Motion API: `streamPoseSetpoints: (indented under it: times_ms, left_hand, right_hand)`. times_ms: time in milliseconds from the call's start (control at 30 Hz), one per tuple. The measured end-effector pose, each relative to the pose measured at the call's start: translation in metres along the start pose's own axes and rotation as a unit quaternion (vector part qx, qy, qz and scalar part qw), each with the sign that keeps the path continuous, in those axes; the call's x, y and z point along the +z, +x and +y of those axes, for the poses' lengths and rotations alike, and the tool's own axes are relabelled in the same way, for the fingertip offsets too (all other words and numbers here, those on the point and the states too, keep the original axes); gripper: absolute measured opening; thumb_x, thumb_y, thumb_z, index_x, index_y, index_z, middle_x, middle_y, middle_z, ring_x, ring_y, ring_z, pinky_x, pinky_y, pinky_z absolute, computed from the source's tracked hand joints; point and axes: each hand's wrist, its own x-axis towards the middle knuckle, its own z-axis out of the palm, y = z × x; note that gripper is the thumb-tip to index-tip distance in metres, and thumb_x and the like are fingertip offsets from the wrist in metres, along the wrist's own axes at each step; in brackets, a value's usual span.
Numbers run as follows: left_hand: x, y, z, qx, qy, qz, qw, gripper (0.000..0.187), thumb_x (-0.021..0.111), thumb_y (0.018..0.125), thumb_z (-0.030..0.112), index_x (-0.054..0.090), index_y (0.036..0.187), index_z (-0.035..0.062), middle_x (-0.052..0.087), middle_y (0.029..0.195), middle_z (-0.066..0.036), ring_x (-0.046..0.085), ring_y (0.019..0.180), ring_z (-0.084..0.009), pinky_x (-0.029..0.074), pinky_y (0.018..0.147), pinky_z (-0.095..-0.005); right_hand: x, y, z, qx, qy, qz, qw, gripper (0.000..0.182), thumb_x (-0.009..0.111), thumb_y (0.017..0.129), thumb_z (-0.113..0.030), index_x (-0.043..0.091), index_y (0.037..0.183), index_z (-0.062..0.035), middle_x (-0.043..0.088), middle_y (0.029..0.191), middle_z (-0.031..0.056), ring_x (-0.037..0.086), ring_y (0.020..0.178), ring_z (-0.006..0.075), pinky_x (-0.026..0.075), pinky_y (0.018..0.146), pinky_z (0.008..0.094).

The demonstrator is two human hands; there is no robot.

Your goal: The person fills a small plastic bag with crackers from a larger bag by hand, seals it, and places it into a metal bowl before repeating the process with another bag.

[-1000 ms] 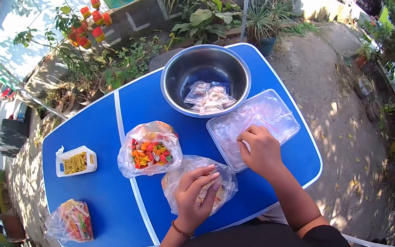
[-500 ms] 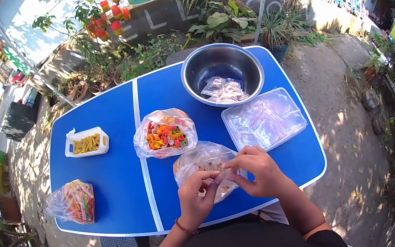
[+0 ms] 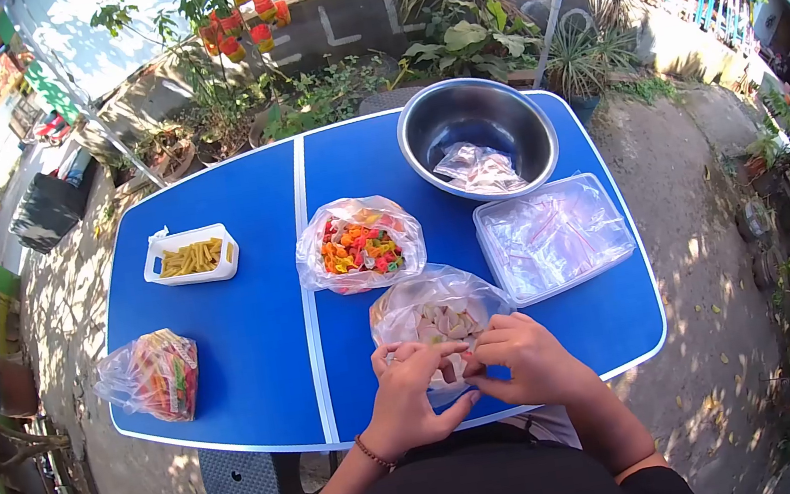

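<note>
My left hand (image 3: 414, 398) and my right hand (image 3: 524, 362) are close together above an open clear plastic bag (image 3: 403, 304) of pale, flat pieces (image 3: 446, 323). On the left hand, thumb and forefinger are spread apart, and I see nothing clearly held. My right hand's fingertips are pinched together beside the left fingers; whatever they hold is too small or too clear to make out. Just beyond the right hand sits a clear plastic box (image 3: 560, 269) of small clear zip bags (image 3: 554, 225). Behind the nearer bag stands another bag of bright orange, red and green pieces (image 3: 360, 249).
A steel bowl (image 3: 423, 157) at the back right holds small filled packets (image 3: 480, 169). On the blue table's (image 3: 251, 368) left are a white basket (image 3: 228, 263) of yellowish sticks (image 3: 192, 258) and a bag of colourful strips (image 3: 159, 376). A dark stool (image 3: 241, 483) stands below the near edge.
The view has shifted, so the table's things sit further right. My left thumb and forefinger have parted from a pinch, and my hands have come slightly nearer my body, uncovering the pale pieces.
</note>
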Motion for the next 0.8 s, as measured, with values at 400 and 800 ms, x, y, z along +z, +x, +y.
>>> streamPoseSetpoints:
  times_ms: [400,800]
  left_hand:
    - [0.017,0.001,-0.021,-0.014,-0.122,-0.056,0.991,0.028,0.069,0.092,0.008,0.072,0.121,0.0069,0.077,0.098,-0.012,0.075,0.084,-0.0271,0.057,0.076,-0.0314]
    - [0.011,0.001,-0.025,-0.095,-0.22,0.059,0.969,0.021,0.083,0.083,0.017,0.079,0.097,0.0015,0.078,0.086,-0.01,0.072,0.076,-0.0096,0.055,0.068,-0.0239]
  right_hand:
    - [-0.004,0.003,0.005,0.064,0.103,0.032,0.992,0.012,0.075,0.078,0.0,0.071,0.089,-0.0014,0.07,0.082,0.0113,0.067,0.077,0.0285,0.054,0.072,0.0374]
    - [0.057,0.018,0.046,0.071,-0.176,0.038,0.981,0.017,0.066,0.083,-0.007,0.069,0.099,-0.0024,0.064,0.094,0.0131,0.066,0.088,0.031,0.055,0.073,0.0413]
